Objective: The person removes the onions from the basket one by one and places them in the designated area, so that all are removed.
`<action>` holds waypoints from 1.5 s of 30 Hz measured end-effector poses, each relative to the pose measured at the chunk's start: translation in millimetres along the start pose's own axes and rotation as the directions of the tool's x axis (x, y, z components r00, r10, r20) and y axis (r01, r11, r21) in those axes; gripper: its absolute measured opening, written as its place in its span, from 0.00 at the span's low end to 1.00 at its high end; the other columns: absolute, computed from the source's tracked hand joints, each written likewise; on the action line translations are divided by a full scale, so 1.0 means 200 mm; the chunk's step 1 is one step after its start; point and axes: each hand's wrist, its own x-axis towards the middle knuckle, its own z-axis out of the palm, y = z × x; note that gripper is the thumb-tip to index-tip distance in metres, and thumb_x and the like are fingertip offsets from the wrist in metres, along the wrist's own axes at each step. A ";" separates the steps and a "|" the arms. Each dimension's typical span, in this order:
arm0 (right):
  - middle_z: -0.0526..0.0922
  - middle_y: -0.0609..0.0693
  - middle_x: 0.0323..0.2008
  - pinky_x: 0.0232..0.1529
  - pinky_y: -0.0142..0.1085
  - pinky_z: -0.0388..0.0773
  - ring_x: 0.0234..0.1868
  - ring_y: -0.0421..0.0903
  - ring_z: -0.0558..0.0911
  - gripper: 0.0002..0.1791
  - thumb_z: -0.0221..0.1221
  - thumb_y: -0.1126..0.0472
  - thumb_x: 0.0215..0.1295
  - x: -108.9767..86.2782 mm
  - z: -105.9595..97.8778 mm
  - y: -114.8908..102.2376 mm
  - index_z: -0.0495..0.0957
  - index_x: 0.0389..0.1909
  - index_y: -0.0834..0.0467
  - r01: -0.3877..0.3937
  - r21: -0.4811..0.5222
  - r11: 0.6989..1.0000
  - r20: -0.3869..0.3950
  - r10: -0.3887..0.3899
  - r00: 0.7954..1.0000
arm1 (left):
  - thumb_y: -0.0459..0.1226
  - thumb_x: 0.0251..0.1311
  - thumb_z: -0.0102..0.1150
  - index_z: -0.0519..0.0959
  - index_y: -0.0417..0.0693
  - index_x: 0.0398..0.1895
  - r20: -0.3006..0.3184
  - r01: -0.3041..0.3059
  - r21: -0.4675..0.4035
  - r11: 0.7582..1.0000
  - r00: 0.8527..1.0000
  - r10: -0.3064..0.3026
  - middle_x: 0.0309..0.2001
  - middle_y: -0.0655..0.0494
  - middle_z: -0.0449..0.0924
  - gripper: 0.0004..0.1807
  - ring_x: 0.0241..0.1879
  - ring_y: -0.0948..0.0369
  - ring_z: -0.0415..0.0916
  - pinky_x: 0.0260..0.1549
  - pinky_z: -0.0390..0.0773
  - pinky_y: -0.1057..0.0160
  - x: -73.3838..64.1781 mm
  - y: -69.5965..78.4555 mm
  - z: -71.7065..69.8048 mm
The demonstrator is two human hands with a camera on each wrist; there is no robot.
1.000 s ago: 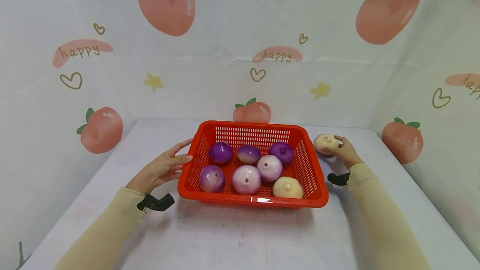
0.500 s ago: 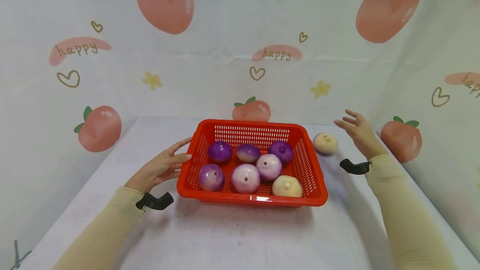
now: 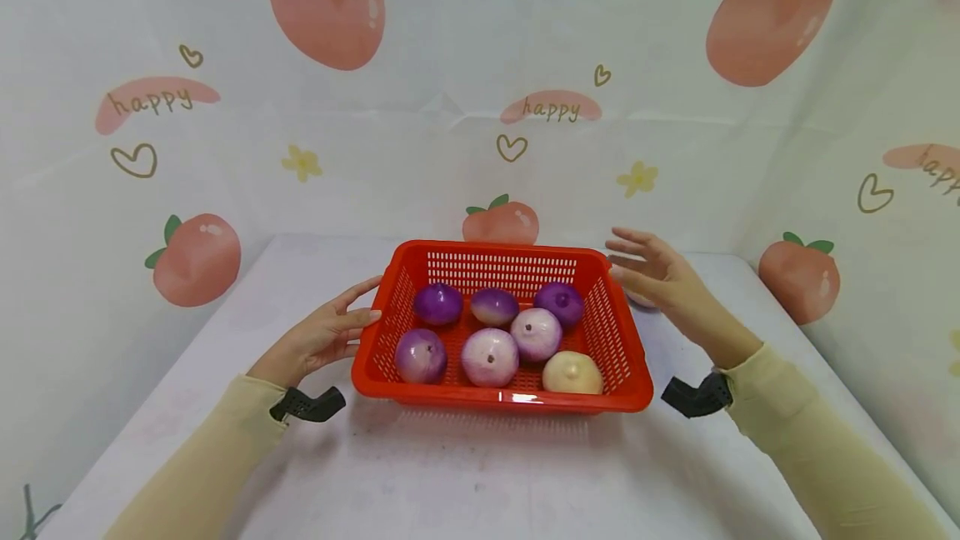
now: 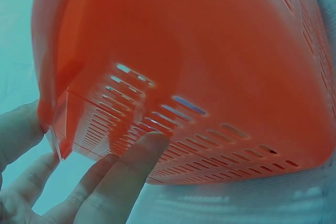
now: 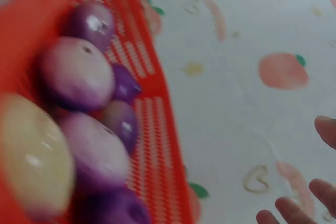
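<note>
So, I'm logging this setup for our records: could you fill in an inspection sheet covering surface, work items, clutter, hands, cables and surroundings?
Surface: pale table with a few small dark specks.
Job's things: red basket holding seven onions; one loose onion to its right, mostly hidden.
Clutter: nothing seen.
Hands: left hand touches the basket's left side; right hand is near the basket's right rim, fingers spread, holding nothing.
Cables: none certain; a thin dark line at lower left could be print.
Surroundings: white sheet printed with fruit, hearts, flowers and "happy".
</note>
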 end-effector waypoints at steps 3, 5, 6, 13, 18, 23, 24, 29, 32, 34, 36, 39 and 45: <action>0.64 0.63 0.68 0.60 0.46 0.75 0.68 0.62 0.66 0.31 0.56 0.59 0.69 -0.03 0.09 0.03 0.58 0.71 0.56 -0.041 -0.035 0.999 0.091 0.044 0.995 | 0.39 0.67 0.56 0.46 0.64 0.77 0.002 0.000 0.000 1.000 1.000 0.000 0.51 0.57 0.76 0.41 0.44 0.61 0.83 0.45 0.83 0.55 0.00 0.00 0.00; 0.65 0.65 0.67 0.60 0.51 0.75 0.68 0.66 0.65 0.32 0.57 0.59 0.68 -0.04 0.14 0.05 0.58 0.70 0.59 -0.045 -0.037 0.998 0.140 0.049 0.989 | 0.39 0.68 0.55 0.45 0.64 0.78 0.005 0.000 0.001 1.000 1.000 0.000 0.52 0.57 0.75 0.41 0.45 0.61 0.82 0.46 0.83 0.55 0.00 0.00 0.00; 0.65 0.65 0.67 0.60 0.52 0.75 0.68 0.66 0.65 0.32 0.58 0.59 0.67 -0.05 0.17 0.06 0.59 0.70 0.59 -0.060 -0.043 0.997 0.159 0.066 0.985 | 0.39 0.68 0.55 0.45 0.64 0.78 0.005 0.000 0.000 1.000 1.000 0.000 0.52 0.56 0.75 0.41 0.45 0.61 0.82 0.46 0.83 0.55 0.00 0.00 0.00; 0.72 0.61 0.63 0.61 0.56 0.72 0.66 0.63 0.67 0.34 0.63 0.53 0.63 -0.07 0.27 0.11 0.64 0.67 0.58 -0.177 -0.149 0.973 0.239 0.209 0.948 | 0.39 0.67 0.56 0.46 0.64 0.77 -0.006 0.000 -0.007 1.000 1.000 0.000 0.52 0.56 0.75 0.41 0.44 0.61 0.83 0.45 0.83 0.55 0.00 0.00 0.00; 0.72 0.63 0.61 0.58 0.53 0.75 0.64 0.63 0.70 0.32 0.63 0.54 0.62 -0.06 0.30 0.10 0.67 0.65 0.58 -0.255 -0.185 0.949 0.280 0.299 0.912 | 0.38 0.67 0.56 0.46 0.64 0.77 -0.001 -0.002 -0.010 1.000 1.000 0.002 0.52 0.56 0.75 0.41 0.44 0.61 0.83 0.45 0.83 0.55 0.00 0.00 0.00; 0.73 0.62 0.61 0.55 0.51 0.78 0.64 0.62 0.69 0.32 0.65 0.53 0.60 -0.05 0.32 0.10 0.69 0.64 0.56 -0.296 -0.246 0.923 0.305 0.364 0.880 | 0.39 0.67 0.56 0.47 0.64 0.77 -0.003 -0.001 0.005 1.000 1.000 0.001 0.53 0.55 0.74 0.40 0.44 0.61 0.83 0.45 0.83 0.55 0.00 0.00 0.00; 0.73 0.62 0.61 0.55 0.51 0.78 0.64 0.61 0.69 0.32 0.66 0.53 0.59 -0.05 0.32 0.10 0.70 0.63 0.56 -0.299 -0.257 0.919 0.305 0.370 0.877 | 0.39 0.67 0.56 0.47 0.64 0.77 -0.005 -0.002 0.008 1.000 1.000 0.002 0.53 0.55 0.74 0.40 0.45 0.61 0.83 0.45 0.83 0.55 0.01 0.00 0.00; 0.75 0.57 0.59 0.57 0.50 0.75 0.61 0.56 0.71 0.31 0.68 0.55 0.56 -0.04 0.35 0.12 0.72 0.61 0.54 -0.280 -0.307 0.909 0.342 0.380 0.859 | 0.39 0.67 0.56 0.47 0.64 0.77 -0.016 0.003 0.012 1.000 1.000 -0.003 0.54 0.54 0.73 0.41 0.44 0.61 0.83 0.45 0.83 0.54 0.00 0.00 0.00; 0.75 0.54 0.59 0.59 0.49 0.75 0.60 0.54 0.73 0.31 0.68 0.59 0.55 -0.04 0.37 0.14 0.72 0.62 0.54 -0.249 -0.325 0.912 0.377 0.367 0.851 | 0.39 0.67 0.56 0.47 0.64 0.77 -0.018 0.004 0.007 1.000 1.000 -0.004 0.53 0.55 0.74 0.41 0.44 0.61 0.83 0.45 0.83 0.54 0.00 0.00 0.00; 0.75 0.53 0.59 0.59 0.48 0.75 0.58 0.53 0.74 0.31 0.68 0.60 0.55 -0.03 0.38 0.15 0.73 0.62 0.54 -0.233 -0.338 0.912 0.391 0.362 0.846 | 0.39 0.67 0.56 0.47 0.64 0.77 -0.016 0.002 0.003 1.000 1.000 -0.002 0.52 0.55 0.74 0.41 0.44 0.61 0.83 0.45 0.83 0.54 0.00 0.00 0.00; 0.76 0.52 0.58 0.57 0.46 0.76 0.56 0.51 0.74 0.31 0.69 0.61 0.55 -0.03 0.39 0.16 0.73 0.62 0.53 -0.225 -0.348 0.910 0.398 0.361 0.843 | 0.39 0.67 0.56 0.47 0.64 0.77 -0.011 -0.002 0.003 1.000 1.000 0.002 0.52 0.55 0.75 0.41 0.44 0.61 0.83 0.45 0.83 0.54 0.00 0.00 0.00; 0.76 0.50 0.56 0.53 0.42 0.76 0.52 0.49 0.74 0.32 0.70 0.60 0.54 -0.02 0.41 0.18 0.73 0.61 0.51 -0.216 -0.360 0.908 0.407 0.361 0.839 | 0.38 0.67 0.56 0.47 0.64 0.77 -0.006 -0.003 0.002 1.000 1.000 0.003 0.51 0.56 0.75 0.40 0.44 0.60 0.83 0.45 0.83 0.54 0.00 0.00 0.00; 0.76 0.50 0.52 0.51 0.41 0.77 0.49 0.48 0.74 0.30 0.70 0.63 0.54 -0.02 0.43 0.19 0.73 0.59 0.52 -0.189 -0.367 0.911 0.414 0.341 0.844 | 0.39 0.68 0.55 0.46 0.64 0.77 0.001 -0.003 0.001 1.000 1.000 0.003 0.52 0.56 0.75 0.40 0.45 0.60 0.82 0.46 0.83 0.55 0.00 -0.01 0.00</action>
